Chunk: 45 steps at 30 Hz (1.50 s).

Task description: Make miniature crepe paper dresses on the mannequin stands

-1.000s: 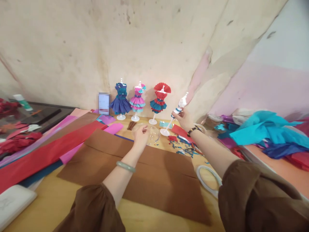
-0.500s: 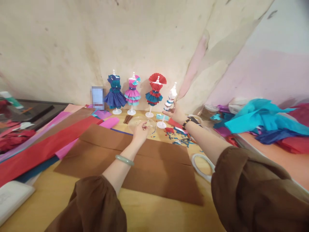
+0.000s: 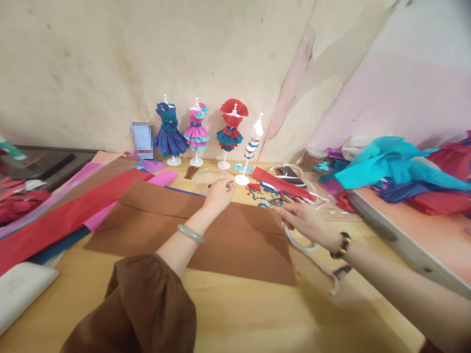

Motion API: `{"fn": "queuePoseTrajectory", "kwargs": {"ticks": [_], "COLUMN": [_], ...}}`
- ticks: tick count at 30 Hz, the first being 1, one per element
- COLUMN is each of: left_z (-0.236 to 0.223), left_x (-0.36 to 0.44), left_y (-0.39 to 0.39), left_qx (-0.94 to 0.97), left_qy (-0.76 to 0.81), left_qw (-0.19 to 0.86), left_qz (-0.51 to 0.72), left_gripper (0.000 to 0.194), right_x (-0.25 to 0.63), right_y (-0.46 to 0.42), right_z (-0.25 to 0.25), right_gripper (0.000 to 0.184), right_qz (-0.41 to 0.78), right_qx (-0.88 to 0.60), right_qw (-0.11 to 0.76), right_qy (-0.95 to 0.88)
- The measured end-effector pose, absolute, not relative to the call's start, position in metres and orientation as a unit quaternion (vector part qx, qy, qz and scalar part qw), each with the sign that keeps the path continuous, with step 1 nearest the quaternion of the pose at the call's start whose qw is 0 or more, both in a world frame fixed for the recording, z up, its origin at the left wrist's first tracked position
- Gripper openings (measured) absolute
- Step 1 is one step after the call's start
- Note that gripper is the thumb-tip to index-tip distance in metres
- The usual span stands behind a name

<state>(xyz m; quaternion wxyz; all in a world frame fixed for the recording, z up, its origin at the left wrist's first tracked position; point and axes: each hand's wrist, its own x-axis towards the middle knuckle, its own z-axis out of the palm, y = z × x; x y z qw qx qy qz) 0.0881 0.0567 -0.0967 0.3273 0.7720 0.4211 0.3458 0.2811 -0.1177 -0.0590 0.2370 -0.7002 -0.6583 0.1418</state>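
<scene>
My left hand (image 3: 220,194) is held just above the brown sheet (image 3: 206,245), at the near edge of a clear round dish (image 3: 198,179). Its fingers are curled in a pinch, and whatever they may hold is hidden. My right hand (image 3: 305,224) hovers by the sheet's right edge, close to a white looped band (image 3: 303,245). Its fingers point left and are smeared by motion. At the back a small white mannequin stand (image 3: 254,142) wears white, teal and brown bands and leans slightly; neither hand touches it.
Along the wall stand a blue dress form (image 3: 169,130), a pink one (image 3: 197,130) and a red one (image 3: 231,127). Coloured paper scraps (image 3: 265,193) lie near a red strip (image 3: 281,184). Crumpled turquoise paper (image 3: 380,164) is piled at right; long red paper (image 3: 73,211) lies left.
My right hand has let go of the banded mannequin, leaving it standing, and has moved back toward the brown sheet's right edge. My left hand stays near the dish, slightly farther right.
</scene>
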Motion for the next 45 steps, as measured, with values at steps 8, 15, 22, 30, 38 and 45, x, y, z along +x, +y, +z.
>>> {"fn": "queuePoseTrajectory", "kwargs": {"ticks": [8, 15, 22, 30, 38, 45], "left_z": [-0.072, -0.078, -0.106, -0.129, -0.130, -0.134], "left_x": [0.075, 0.044, 0.027, 0.029, 0.031, 0.030], "left_y": [0.013, -0.055, -0.080, -0.072, -0.071, -0.076], "left_qx": [0.867, 0.954, 0.980, 0.986, 0.986, 0.986], "left_qy": [0.331, 0.124, 0.045, 0.028, 0.030, 0.040], "left_qw": [0.261, 0.197, 0.176, 0.158, 0.162, 0.156], "left_qz": [0.266, 0.188, 0.075, 0.045, 0.036, 0.046], "left_gripper": [0.025, 0.037, 0.071, 0.080, 0.079, 0.081], "right_x": [0.237, 0.240, 0.254, 0.292, 0.351, 0.347], "right_y": [-0.212, -0.230, -0.243, -0.260, -0.280, -0.229], "right_z": [-0.102, -0.115, -0.111, -0.110, -0.114, -0.115], "right_gripper": [0.026, 0.028, 0.026, 0.023, 0.027, 0.030], "right_qz": [-0.023, -0.079, -0.052, -0.106, -0.130, -0.102], "right_qx": [-0.521, -0.513, -0.575, -0.637, -0.684, -0.682], "right_qw": [0.157, 0.171, 0.202, 0.194, 0.161, 0.165], "right_qy": [-0.839, -0.837, -0.791, -0.738, -0.700, -0.705]}}
